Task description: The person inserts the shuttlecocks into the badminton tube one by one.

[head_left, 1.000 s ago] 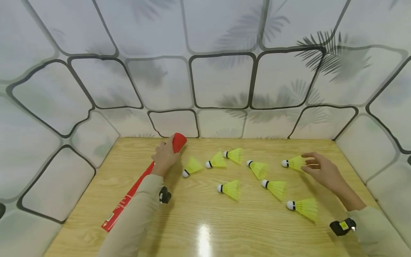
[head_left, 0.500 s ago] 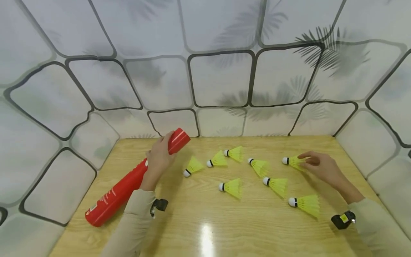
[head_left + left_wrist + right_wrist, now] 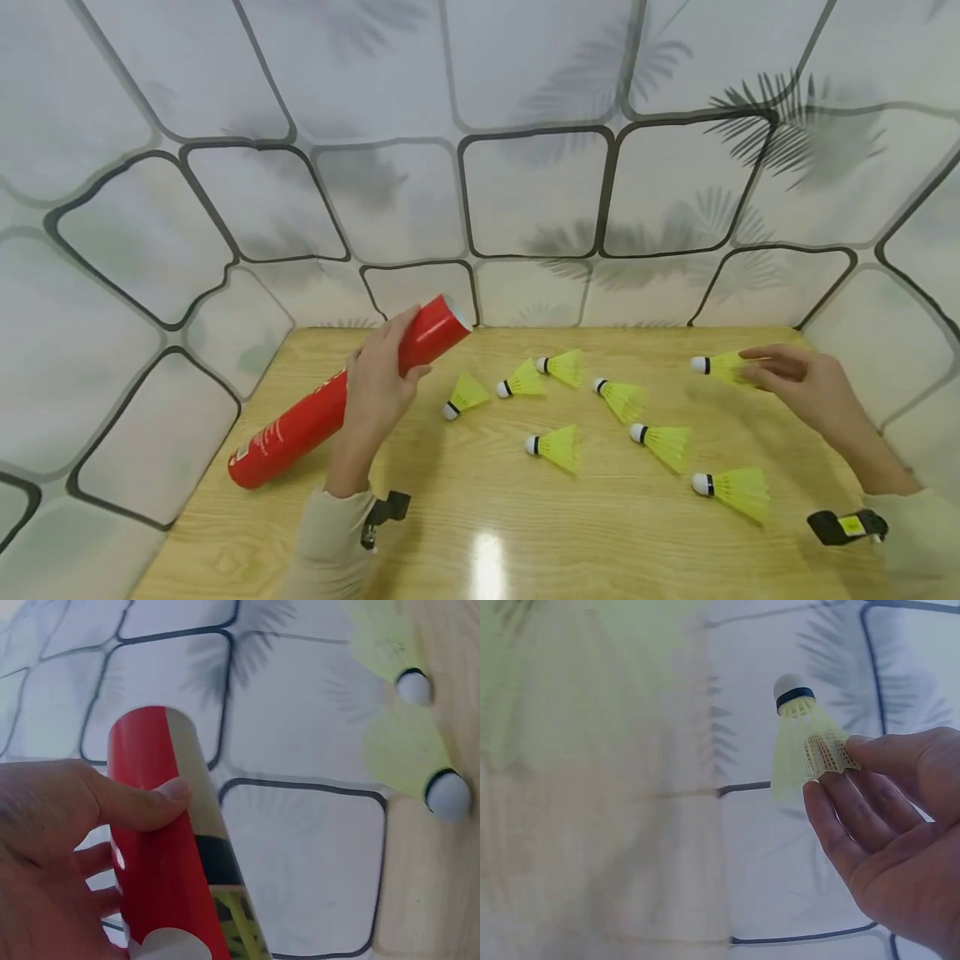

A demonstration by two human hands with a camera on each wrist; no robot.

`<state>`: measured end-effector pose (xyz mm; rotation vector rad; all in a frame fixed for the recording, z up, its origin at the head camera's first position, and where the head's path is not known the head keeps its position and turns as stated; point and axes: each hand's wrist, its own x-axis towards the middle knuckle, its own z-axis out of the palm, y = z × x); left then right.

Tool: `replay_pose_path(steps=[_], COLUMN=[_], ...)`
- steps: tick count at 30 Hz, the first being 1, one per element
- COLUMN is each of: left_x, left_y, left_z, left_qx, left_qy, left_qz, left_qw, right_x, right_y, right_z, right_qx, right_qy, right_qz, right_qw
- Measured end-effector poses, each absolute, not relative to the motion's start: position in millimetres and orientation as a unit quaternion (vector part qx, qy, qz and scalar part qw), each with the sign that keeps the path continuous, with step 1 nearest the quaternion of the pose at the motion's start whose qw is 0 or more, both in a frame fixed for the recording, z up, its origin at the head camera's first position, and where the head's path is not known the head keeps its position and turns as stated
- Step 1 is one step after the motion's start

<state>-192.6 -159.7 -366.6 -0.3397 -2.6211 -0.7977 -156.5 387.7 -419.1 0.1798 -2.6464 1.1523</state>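
Note:
My left hand (image 3: 375, 387) grips a red cylindrical shuttlecock tube (image 3: 296, 433) near its upper end. The tube leans, its upper end toward the back right and its lower end at the table's left side. In the left wrist view, my thumb lies across the tube (image 3: 154, 862), beside a printed strip. Whether that upper end is capped I cannot tell. At the right, my right hand (image 3: 817, 396) pinches a yellow shuttlecock (image 3: 723, 367) by its skirt. The right wrist view shows this shuttlecock (image 3: 806, 742) with its white cork pointing away from the fingers.
Several other yellow shuttlecocks lie spread over the wooden table (image 3: 420, 533), among them one near the tube (image 3: 467, 394) and one at the front right (image 3: 738, 492). A patterned cloth wall (image 3: 536, 192) rises behind and at both sides.
The tube has swung up from lying low beside the left arm, its upper end turning toward the right. The right hand has closed on the shuttlecock's skirt and lifted it slightly.

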Motion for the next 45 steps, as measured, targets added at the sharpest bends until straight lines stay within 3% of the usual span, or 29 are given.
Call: replay_pose_path(steps=[7,17,23,27,39,45], left_x=[-175.4,-173.6,-166.1,-163.6,-165.1,-165.9], left_y=[-160.9,-178.2,-187.6,-185.3,-167.6,-157.0], left_z=[-347.2,-334.6,-333.4,-334.2,-333.0,-334.3], left_qx=[-0.188,-0.25,-0.266,-0.271,-0.288,-0.318], left_qy=[-0.902,-0.853,-0.843,-0.841,-0.838,-0.825], left_qz=[-0.329,-0.424,-0.432,-0.432,-0.429,-0.429], left_qw=[0.208,0.173,0.177,0.179,0.177,0.183], right_x=[-143.5,-132.2,-129.6,-125.3,-123.5,-126.1], right_y=[375.3,327.0,297.5,284.1,245.0,232.3], right_z=[-382.1,-347.9,-331.7,-321.3,-302.0,-307.2], right_qx=[0.007,0.07,0.11,0.135,0.116,0.142], right_qy=[-0.904,-0.876,-0.854,-0.826,-0.72,-0.652], right_qz=[0.393,0.397,0.427,0.44,0.54,0.612], right_qw=[0.169,0.265,0.276,0.325,0.42,0.424])
